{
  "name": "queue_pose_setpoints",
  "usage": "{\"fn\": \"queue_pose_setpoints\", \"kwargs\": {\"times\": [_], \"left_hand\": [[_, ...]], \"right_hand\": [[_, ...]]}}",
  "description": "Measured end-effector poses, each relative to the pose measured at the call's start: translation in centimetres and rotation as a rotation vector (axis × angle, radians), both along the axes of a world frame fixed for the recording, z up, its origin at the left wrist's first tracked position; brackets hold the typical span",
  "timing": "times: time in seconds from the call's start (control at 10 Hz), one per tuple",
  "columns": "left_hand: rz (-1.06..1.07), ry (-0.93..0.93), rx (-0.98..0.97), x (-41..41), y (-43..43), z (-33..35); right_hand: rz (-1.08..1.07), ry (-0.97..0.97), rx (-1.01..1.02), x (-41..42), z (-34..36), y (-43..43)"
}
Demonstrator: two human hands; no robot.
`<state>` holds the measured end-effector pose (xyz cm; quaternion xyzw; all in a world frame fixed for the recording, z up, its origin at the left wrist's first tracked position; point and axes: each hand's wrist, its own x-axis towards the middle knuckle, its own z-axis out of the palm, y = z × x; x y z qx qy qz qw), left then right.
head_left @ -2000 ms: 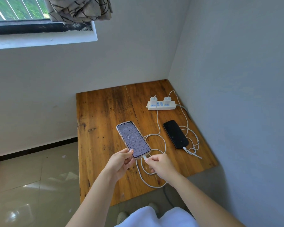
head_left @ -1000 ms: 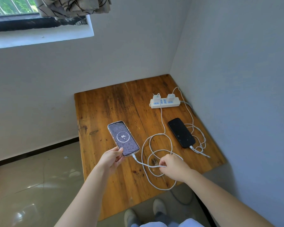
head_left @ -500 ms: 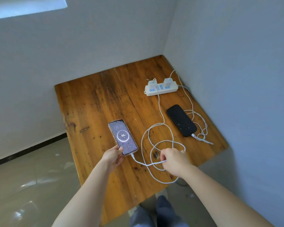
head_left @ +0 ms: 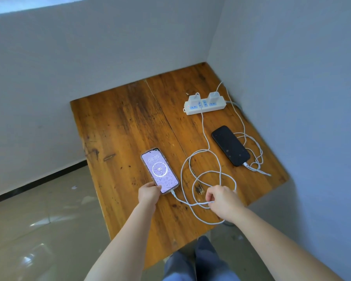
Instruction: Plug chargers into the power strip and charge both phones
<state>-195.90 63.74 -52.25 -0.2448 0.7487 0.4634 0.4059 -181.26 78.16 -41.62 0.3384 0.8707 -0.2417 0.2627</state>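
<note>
Left hand (head_left: pixel 149 193) at 6 o'clock of the lit phone (head_left: pixel 160 170), grip clamped on its near end; phone lies flat on the bench (head_left: pixel 118 126), screen up, showing 96. White cable (head_left: pixel 193 204) is plugged into the phone's near end and runs to 3 o'clock into the right hand (head_left: pixel 223 201), grip pinched shut on the cable. Cable slack loops on the bench at 12 o'clock of the right hand, then up to the power strip (head_left: pixel 204 105) at far right. Two white chargers sit in the strip: left charger (head_left: pixel 195 97), right charger (head_left: pixel 213 96). Dark phone (head_left: pixel 230 145) lies flat at 6 o'clock of the strip, second cable (head_left: pixel 256 151) in its near end, coiled beside it toward the right wall (head_left: pixel 302 78). Bench sits in a corner, walls at 12 and 3 o'clock. Open bench at 9–11 o'clock of the lit phone; left and near edges free, floor (head_left: pixel 39 220) beyond.
</note>
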Motion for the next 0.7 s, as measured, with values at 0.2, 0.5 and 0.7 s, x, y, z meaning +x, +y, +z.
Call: {"fn": "queue_pose_setpoints", "kwargs": {"times": [0.2,0.5,0.7], "left_hand": [[-0.026,-0.022,0.007,0.2,0.2,0.3],[-0.477,0.254,-0.187,2.3,-2.0,1.2],[-0.741,0.301,-0.336,6.5,-5.8,1.1]], "right_hand": [[0.013,0.006,0.002,0.0,-0.6,-0.8],[0.000,0.055,0.012,0.2,-0.3,-1.4],[-0.172,0.294,-0.158,0.0,2.5,-0.5]]}}
